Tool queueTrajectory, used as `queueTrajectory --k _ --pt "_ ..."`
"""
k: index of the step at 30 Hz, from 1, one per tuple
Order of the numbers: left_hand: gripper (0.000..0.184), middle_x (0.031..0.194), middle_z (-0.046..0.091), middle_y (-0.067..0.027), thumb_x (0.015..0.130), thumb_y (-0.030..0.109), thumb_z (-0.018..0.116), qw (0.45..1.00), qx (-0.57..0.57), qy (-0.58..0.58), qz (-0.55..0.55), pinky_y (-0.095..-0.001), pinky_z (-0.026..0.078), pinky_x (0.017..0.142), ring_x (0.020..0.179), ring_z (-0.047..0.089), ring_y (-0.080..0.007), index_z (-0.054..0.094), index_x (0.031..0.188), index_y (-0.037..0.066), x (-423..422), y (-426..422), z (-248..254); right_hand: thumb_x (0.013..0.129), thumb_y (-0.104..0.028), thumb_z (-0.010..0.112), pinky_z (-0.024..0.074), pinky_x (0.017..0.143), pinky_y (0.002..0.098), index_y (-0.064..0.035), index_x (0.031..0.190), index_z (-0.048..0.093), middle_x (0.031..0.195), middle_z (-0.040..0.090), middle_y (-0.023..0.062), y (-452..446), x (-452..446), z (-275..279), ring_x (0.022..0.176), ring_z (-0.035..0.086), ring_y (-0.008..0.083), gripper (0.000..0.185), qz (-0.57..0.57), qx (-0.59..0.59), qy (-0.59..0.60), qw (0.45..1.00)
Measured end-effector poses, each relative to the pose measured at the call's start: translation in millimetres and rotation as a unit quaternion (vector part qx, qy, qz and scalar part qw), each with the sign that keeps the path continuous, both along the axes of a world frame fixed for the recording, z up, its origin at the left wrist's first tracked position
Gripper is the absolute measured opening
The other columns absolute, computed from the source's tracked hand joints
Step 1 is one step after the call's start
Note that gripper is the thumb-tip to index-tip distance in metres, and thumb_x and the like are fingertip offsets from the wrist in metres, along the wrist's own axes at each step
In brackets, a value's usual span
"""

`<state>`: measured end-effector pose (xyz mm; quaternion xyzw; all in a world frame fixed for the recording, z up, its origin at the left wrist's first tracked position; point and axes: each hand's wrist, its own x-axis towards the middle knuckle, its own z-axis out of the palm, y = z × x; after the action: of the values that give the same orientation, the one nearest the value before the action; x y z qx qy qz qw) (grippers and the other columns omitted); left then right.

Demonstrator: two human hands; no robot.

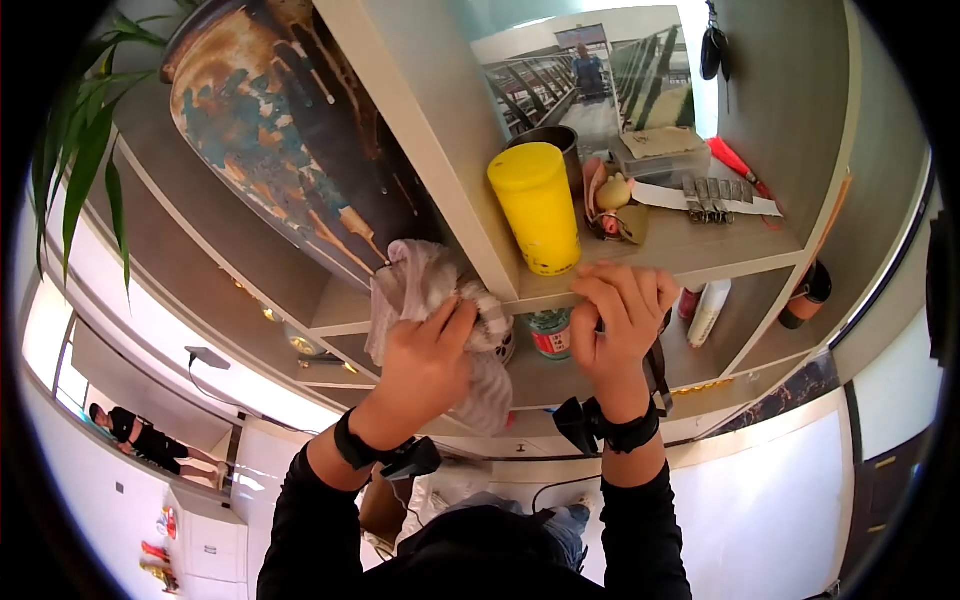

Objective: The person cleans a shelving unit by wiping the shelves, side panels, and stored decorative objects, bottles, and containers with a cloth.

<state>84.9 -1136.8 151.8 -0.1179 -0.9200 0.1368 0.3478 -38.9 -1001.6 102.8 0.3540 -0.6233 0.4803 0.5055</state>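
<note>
My left hand (425, 362) is closed on a pale striped cloth (420, 290), which is bunched against the shelf edge beside the large painted vase (290, 130) and hangs down below my fingers. My right hand (622, 312) is at the front edge of the shelf (700, 262), its fingers bent, just right of the base of a yellow canister (537, 208). Whether those fingers hold anything cannot be made out. The canister stands in front of a dark cup (560, 142).
Right of the canister are small figurines (612, 200), a clear box (660, 155), a clip strip (715, 200) and a red item (738, 165). Photos (580, 75) stand behind. Below are a bottle (551, 335) and white tube (709, 312). A person (150, 435) is at far left.
</note>
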Motion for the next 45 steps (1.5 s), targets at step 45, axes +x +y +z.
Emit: queueTrajectory --k 45 --pt "0.036 0.114 0.045 -0.017 0.054 0.009 0.055 0.974 0.195 0.067 -0.095 -0.0313 0.041 0.052 0.069 0.051 -0.0255 0.048 0.089 0.003 55 -115 -38 0.072 -0.027 0.056 0.0433 0.046 0.0346 -0.007 0.075 0.056 0.055 0.056 0.0098 -92 99 59 0.053 0.057 0.0258 0.021 -0.385 0.295 -0.301 0.821"
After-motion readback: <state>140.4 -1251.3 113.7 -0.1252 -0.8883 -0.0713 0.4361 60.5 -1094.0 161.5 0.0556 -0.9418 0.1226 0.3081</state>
